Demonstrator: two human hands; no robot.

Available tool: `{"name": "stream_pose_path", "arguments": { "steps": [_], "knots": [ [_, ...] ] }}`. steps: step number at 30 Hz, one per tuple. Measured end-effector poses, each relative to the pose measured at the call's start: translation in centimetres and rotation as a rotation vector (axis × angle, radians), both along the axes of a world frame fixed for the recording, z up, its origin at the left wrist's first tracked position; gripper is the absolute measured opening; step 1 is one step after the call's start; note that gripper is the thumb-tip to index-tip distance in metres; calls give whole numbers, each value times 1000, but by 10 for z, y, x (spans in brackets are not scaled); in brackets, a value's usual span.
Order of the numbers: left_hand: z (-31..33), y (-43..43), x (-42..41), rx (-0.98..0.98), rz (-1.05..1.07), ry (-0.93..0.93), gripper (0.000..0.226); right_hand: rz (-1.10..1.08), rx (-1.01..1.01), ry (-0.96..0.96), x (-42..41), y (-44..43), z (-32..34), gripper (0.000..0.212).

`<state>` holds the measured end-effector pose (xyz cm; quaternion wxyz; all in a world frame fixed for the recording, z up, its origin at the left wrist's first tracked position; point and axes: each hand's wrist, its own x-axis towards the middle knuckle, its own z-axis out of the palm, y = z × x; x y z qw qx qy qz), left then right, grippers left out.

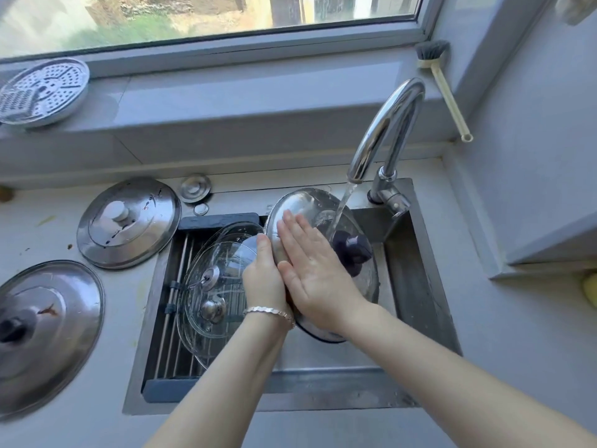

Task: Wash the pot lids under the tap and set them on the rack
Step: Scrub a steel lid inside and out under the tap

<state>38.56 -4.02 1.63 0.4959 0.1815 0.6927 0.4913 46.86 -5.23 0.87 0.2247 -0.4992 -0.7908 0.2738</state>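
Observation:
A steel pot lid (302, 205) with a dark knob (352, 250) is tilted over the sink under running water from the tap (384, 130). My left hand (263, 276) grips its left rim. My right hand (310, 270) lies flat on the lid's top face with straight fingers. Two glass lids (213, 276) lie stacked on the rack (181, 276) over the sink's left half. Two steel lids wait on the counter at left, one with a white knob (129, 221), one with a dark knob (45, 331).
A small steel lid (194, 188) sits behind the rack. A perforated steamer plate (42, 92) rests on the window sill at left. A dish brush (442, 82) leans in the right corner. The sink (416, 286) has bare basin on the right.

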Motion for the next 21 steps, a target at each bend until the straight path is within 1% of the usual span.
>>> {"name": "stream_pose_path", "arguments": {
  "steps": [1, 4, 5, 7, 9, 11, 12, 13, 15, 16, 17, 19, 21],
  "knots": [
    [0, 0, 0, 5, -4, -1, 44, -16, -17, -16, 5, 7, -2, 68],
    [2, -3, 3, 23, -12, -6, 46, -183, -198, -18, 15, 40, 1, 58],
    [3, -3, 5, 17, -14, -16, 46, -224, -221, -18, 15, 46, 3, 57],
    [3, -2, 6, -16, 6, -72, 43, -209, -183, -36, 10, 43, 5, 59],
    [-3, 3, 1, -43, 47, -188, 43, -47, -23, -32, 4, 19, 0, 64],
    [-2, 8, -6, -72, 146, -267, 54, 108, 136, -60, 9, -11, -17, 61],
    [-7, 11, -11, -76, 197, -292, 59, 134, 167, -79, 16, -22, -25, 59],
    [-9, 15, -16, -74, 250, -299, 60, 114, 149, -85, 25, -27, -33, 62],
    [-6, 16, -20, -85, 337, -277, 52, 24, -13, -57, 42, -26, -38, 74],
    [-5, 16, -20, -68, 349, -280, 51, -10, -79, -51, 46, -22, -37, 79],
    [-6, 17, -19, -50, 359, -288, 53, -32, -89, -44, 45, -18, -33, 81],
    [-6, 16, -15, -64, 391, -272, 54, -37, -44, -38, 30, -13, -19, 76],
    [-4, 18, -14, -41, 425, -295, 51, 3, 104, -32, 13, -17, -13, 65]
  ]
}}
